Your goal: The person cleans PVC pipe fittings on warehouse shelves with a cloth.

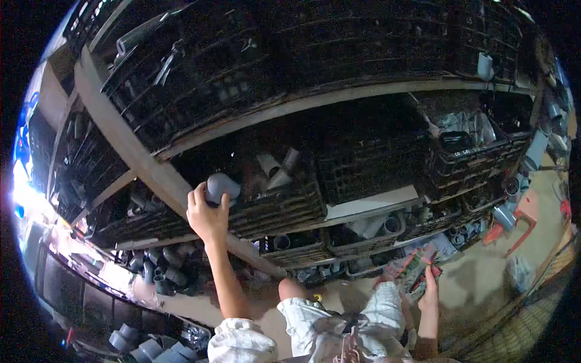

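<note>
My left hand [209, 219] is reached out to the shelf with its fingers closed around a grey plastic pipe fitting [223, 187]. That fitting is just above the edge of a black plastic crate [272, 210], in front of a wooden post. Inside the crate lie some more grey pipe fittings [278, 175]. Low at my right side, my right hand [430, 295] grips a red and green patterned item [414, 269]; it is blurred, and its kind cannot be made out.
Wooden shelving [339, 97] carries rows of black crates. A slanting wooden post [130, 142] stands near my left hand. Loose grey fittings [163, 266] lie low at the left, with others [145, 348] nearer me. A red plastic object [525, 221] is on the floor at the right.
</note>
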Demonstrator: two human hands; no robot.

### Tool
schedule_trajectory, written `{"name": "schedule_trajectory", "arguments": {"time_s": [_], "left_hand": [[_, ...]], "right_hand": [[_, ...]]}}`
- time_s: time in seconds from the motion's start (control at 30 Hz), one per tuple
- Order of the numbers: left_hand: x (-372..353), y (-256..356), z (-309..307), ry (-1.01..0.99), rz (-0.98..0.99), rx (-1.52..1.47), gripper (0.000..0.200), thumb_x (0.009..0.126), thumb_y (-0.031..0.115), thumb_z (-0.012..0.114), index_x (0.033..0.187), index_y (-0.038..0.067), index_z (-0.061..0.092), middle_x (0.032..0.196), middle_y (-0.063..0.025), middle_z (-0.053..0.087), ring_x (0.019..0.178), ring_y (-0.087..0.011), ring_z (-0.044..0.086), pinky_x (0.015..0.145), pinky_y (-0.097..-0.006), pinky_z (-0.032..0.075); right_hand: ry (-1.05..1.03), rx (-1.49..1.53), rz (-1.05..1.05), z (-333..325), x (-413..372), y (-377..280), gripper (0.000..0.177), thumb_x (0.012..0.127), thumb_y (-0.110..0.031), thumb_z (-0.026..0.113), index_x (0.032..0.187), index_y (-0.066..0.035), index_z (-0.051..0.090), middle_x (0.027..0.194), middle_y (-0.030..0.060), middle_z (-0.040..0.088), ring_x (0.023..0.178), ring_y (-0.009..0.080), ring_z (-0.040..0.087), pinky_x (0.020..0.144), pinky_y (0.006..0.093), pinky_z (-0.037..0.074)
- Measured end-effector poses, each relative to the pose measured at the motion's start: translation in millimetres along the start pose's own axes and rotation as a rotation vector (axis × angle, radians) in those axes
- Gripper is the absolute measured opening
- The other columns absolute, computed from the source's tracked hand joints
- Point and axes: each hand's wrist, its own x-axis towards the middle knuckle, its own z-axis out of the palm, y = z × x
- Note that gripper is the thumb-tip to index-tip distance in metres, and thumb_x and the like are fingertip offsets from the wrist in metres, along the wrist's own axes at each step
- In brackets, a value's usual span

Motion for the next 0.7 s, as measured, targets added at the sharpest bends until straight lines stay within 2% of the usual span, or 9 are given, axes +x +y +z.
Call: {"name": "schedule_trajectory", "arguments": {"time_s": [0.13,0.3,0.37,0.43,0.53,0.6,0.63,0.67,0.7], "left_hand": [[-36.8,4.2,-22.8,0.212,-0.021,-0.586,0.040,0.061,0.007,0.067,0.097,0.001,0.050,0.088,-0.0087,0.052,0.080,-0.0197,0.051,0.074,-0.0286,0.040],[-87.9,56.6,-45.6,-0.203,-0.534,-1.352,0.042,0.063,0.002,0.062,0.103,0.003,0.048,0.089,-0.0064,0.052,0.080,-0.0140,0.051,0.069,-0.0251,0.043],[-109.6,70.9,-35.7,-0.376,-0.662,-1.528,0.048,0.064,0.002,0.062,0.109,0.003,0.046,0.091,-0.0072,0.053,0.081,-0.0148,0.052,0.069,-0.0259,0.044],[-129.4,91.6,-27.9,-0.498,-0.696,-1.570,0.052,0.066,0.003,0.061,0.114,0.002,0.043,0.094,-0.0087,0.054,0.081,-0.0150,0.054,0.072,-0.0270,0.044],[-155.1,123.5,-22.6,-0.594,-0.557,-1.532,0.052,0.070,0.003,0.058,0.118,-0.001,0.038,0.108,-0.0103,0.049,0.097,-0.0165,0.049,0.085,-0.0284,0.037],[-161.0,128.6,-19.8,-0.599,-0.543,-1.596,0.051,0.074,0.002,0.053,0.121,-0.001,0.033,0.113,-0.0105,0.045,0.102,-0.0165,0.045,0.088,-0.0291,0.034],[-157.7,127.8,-13.8,-0.611,-0.419,-1.537,0.050,0.074,0.002,0.053,0.121,0.000,0.034,0.113,-0.0110,0.045,0.102,-0.0160,0.045,0.087,-0.0284,0.034],[-152.6,127.9,-6.7,-0.619,-0.303,-1.473,0.049,0.075,0.003,0.053,0.121,0.001,0.034,0.113,-0.0115,0.045,0.102,-0.0156,0.045,0.087,-0.0277,0.035],[-143.3,137.4,-0.3,-0.586,-0.387,-1.482,0.046,0.077,0.005,0.052,0.120,0.002,0.036,0.106,-0.0112,0.049,0.093,-0.0131,0.048,0.080,-0.0254,0.038]], "right_hand": [[-0.247,-0.089,0.052,-8.3,20.0,33.0,0.043,0.082,-0.034,0.047,0.115,-0.006,0.043,0.113,0.0015,0.045,0.103,0.0137,0.042,0.088,0.0297,0.032],[-0.557,-0.452,-0.309,77.8,-27.4,-10.4,0.026,0.084,-0.036,0.042,0.079,-0.011,0.047,0.071,-0.0049,0.039,0.069,0.0078,0.037,0.061,0.0244,0.031],[-0.743,-0.431,-0.327,100.3,-33.2,-16.1,0.029,0.085,-0.038,0.040,0.079,-0.010,0.046,0.072,-0.0033,0.040,0.071,0.0091,0.038,0.062,0.0252,0.032],[-0.883,-0.416,-0.358,107.2,-24.2,-2.0,0.042,0.083,-0.045,0.039,0.095,-0.006,0.048,0.092,0.0048,0.046,0.089,0.0135,0.042,0.077,0.0278,0.033],[-1.000,-0.240,-0.570,152.4,-24.4,-13.3,0.069,0.080,-0.057,0.028,0.122,-0.002,0.034,0.129,0.0139,0.028,0.118,0.0188,0.028,0.097,0.0316,0.021],[-1.154,0.283,-0.084,166.1,-20.2,-21.4,0.072,0.081,-0.058,0.021,0.123,-0.001,0.032,0.127,0.0132,0.032,0.115,0.0183,0.033,0.094,0.0302,0.026],[-1.061,0.321,-0.016,164.5,-5.5,-5.5,0.064,0.084,-0.053,0.024,0.120,-0.002,0.037,0.117,0.0122,0.043,0.107,0.0168,0.041,0.090,0.0282,0.031],[-0.709,-0.089,-0.077,170.0,-0.2,0.6,0.055,0.086,-0.047,0.028,0.116,-0.002,0.042,0.104,0.0098,0.050,0.098,0.0155,0.046,0.086,0.0277,0.035],[-0.655,-0.116,-0.318,178.9,5.4,9.8,0.050,0.086,-0.041,0.031,0.116,-0.002,0.041,0.102,0.0098,0.049,0.096,0.0160,0.046,0.085,0.0284,0.035]]}}
